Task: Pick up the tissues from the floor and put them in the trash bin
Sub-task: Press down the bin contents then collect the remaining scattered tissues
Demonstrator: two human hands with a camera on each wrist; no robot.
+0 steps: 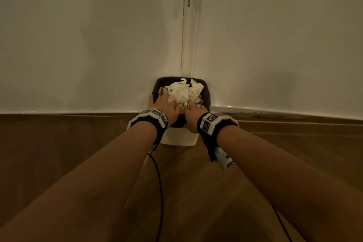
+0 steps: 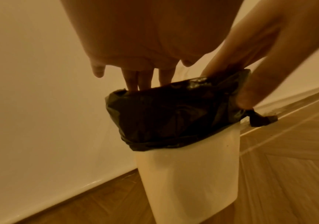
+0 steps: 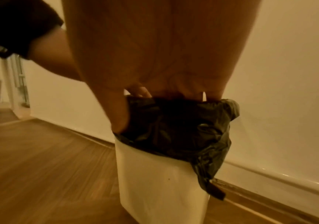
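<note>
I have both hands at the bin [image 1: 179, 139] in the corner: my left hand [image 1: 167, 107] and right hand [image 1: 191, 117] reach fingers-down over the near rim onto the heaped tissues [image 1: 183, 92], but whether either has hold of any I cannot tell. The tissues look crumpled, feather-light and springy, so I'd pinch loose edges or press the mound from on top. The bin is smooth pale plastic, tapered, with a crinkly black liner [image 2: 174, 115] folded over its rim.
</note>
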